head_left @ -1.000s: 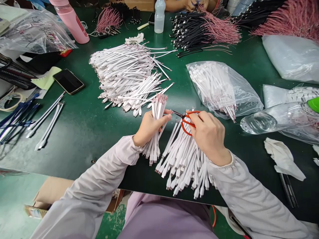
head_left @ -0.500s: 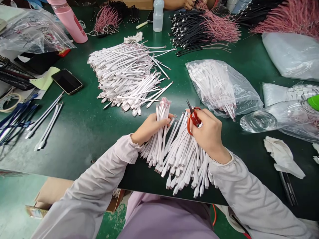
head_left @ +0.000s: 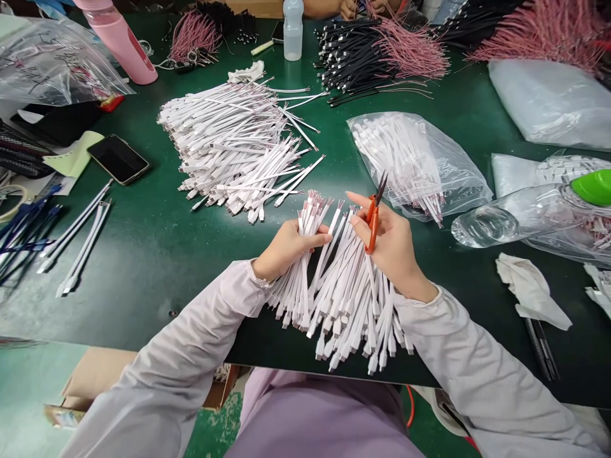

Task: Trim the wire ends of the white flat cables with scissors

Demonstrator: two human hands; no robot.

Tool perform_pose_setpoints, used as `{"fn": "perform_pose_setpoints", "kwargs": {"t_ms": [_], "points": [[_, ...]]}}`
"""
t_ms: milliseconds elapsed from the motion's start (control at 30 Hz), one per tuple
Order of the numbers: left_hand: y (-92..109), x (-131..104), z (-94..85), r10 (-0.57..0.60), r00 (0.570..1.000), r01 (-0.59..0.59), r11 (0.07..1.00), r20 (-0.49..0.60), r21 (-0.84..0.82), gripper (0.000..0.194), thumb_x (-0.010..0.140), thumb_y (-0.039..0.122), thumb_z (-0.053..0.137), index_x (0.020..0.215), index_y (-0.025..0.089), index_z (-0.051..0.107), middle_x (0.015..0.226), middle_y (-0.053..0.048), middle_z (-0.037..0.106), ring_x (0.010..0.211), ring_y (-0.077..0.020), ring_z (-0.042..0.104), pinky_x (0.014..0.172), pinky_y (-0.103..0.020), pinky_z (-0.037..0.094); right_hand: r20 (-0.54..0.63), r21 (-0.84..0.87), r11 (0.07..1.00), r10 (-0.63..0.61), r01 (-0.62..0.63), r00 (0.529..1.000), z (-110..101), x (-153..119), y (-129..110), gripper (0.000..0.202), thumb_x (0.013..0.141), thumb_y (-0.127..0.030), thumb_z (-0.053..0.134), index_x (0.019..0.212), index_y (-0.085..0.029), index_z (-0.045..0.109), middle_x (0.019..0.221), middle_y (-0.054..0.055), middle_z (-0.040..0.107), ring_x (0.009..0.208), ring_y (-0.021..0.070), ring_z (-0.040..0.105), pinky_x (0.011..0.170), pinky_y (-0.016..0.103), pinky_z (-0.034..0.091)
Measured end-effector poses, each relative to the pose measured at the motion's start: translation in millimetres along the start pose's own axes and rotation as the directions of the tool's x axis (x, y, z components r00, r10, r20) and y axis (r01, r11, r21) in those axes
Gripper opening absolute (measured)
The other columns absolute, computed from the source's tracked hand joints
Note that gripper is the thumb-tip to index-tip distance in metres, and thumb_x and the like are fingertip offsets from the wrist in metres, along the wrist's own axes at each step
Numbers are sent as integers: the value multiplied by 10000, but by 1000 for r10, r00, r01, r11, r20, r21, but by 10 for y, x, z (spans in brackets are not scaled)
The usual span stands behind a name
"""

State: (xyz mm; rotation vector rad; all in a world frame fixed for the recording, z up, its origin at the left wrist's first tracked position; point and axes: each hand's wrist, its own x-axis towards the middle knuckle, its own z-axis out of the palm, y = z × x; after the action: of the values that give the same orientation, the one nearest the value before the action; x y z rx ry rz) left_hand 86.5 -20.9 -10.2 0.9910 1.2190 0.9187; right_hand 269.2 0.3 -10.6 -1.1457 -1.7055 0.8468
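Observation:
My left hand (head_left: 292, 247) is closed around a bundle of white cables (head_left: 298, 286), their stripped pinkish wire ends standing up above the thumb. In my right hand (head_left: 394, 248) are orange-handled pliers (head_left: 373, 222), the dark tips pointing up and away from me. The index finger of that hand is stretched out to the left. Between and below both hands a loose pile of white cables (head_left: 353, 299) lies fanned out, connectors toward the table's near edge. Beyond them rests a larger heap of white cables (head_left: 233, 140).
A clear bag of white cables (head_left: 396, 152) lies to the right, near a lying bottle with a green cap (head_left: 525, 213). Black and pink cables (head_left: 358, 51) are at the back, near another person's hand (head_left: 351, 9). A phone (head_left: 118, 159) lies at left.
The pliers have turned more upright in my right hand, and its index finger has stretched out. My left hand still holds its bundle. The view has shifted slightly.

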Motion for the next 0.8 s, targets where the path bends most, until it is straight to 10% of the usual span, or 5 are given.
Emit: {"fn": "perform_pose_setpoints", "kwargs": {"t_ms": [300,800], "points": [[-2,0,0,30,1000,-30,996,2,-82,248,726,343,782,803,143,658,711,20,566,579,-71,445,574,-238,356,28,-153,973,-169,171,985,20,-24,48,306,887,-218,563,1148,-213,722,774,20,576,735,164,554,721,332,484],[-3,-8,10,-9,1000,7,995,-17,-98,287,710,382,810,718,149,643,653,24,545,561,-76,439,569,-248,367,7,-17,998,-67,67,998,34,-20,27,325,877,-275,596,1181,-223,699,869,34,634,729,151,569,700,324,500]]}}
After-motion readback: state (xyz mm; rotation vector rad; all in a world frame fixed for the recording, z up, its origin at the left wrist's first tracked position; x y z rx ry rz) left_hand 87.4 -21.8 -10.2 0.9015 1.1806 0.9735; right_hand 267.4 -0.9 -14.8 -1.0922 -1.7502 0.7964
